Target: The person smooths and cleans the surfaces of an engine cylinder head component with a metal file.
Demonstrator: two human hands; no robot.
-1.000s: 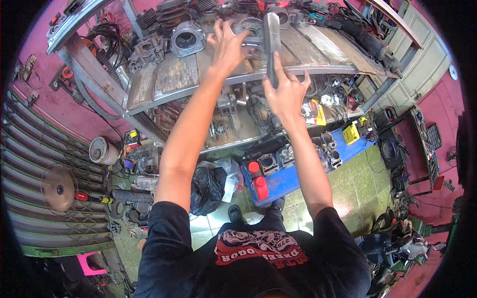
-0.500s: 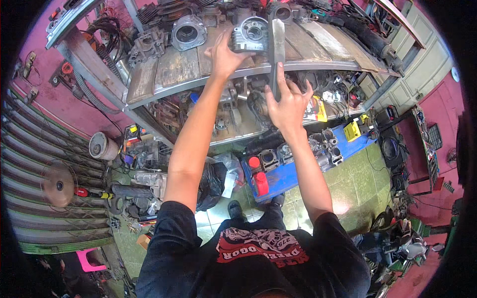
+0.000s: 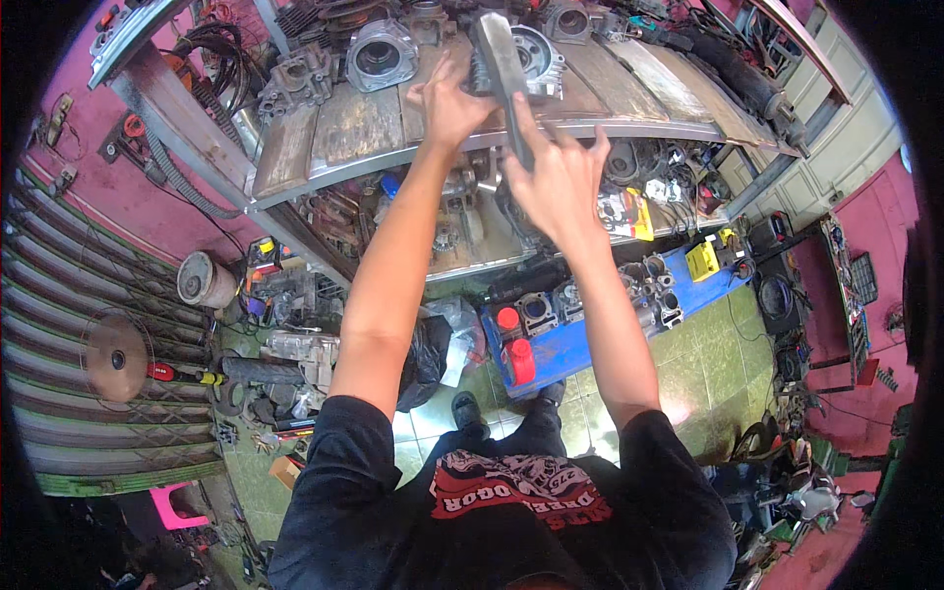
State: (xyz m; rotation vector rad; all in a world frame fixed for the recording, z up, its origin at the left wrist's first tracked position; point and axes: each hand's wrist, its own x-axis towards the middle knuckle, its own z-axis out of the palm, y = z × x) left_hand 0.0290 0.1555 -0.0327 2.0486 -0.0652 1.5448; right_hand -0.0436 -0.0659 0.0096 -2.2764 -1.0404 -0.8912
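My right hand [image 3: 562, 187] grips a long flat grey metal bar [image 3: 506, 74], which looks like a file. The index finger lies stretched along it, and the other fingers are partly spread. The bar points away from me and crosses in front of a round-bored aluminium engine casting [image 3: 539, 61] on the wooden shelf, hiding its left part. Whether bar and casting touch, I cannot tell. My left hand [image 3: 452, 106] is beside the casting's left side, fingers apart and thumb reaching toward it. Contact there is hidden by the bar.
More engine castings [image 3: 382, 57] line the back of the plank shelf [image 3: 359, 133]. Metal parts crowd the lower shelf. Below stands a blue bench [image 3: 560, 349] with cylinder blocks and red bottles [image 3: 518, 361]. A fan [image 3: 118, 359] is at the left, a black bag [image 3: 425, 364] near my feet.
The bar has swung left with my right hand, from the casting's right side to across its front. The casting sits slightly farther right. My left hand stays nearly in place.
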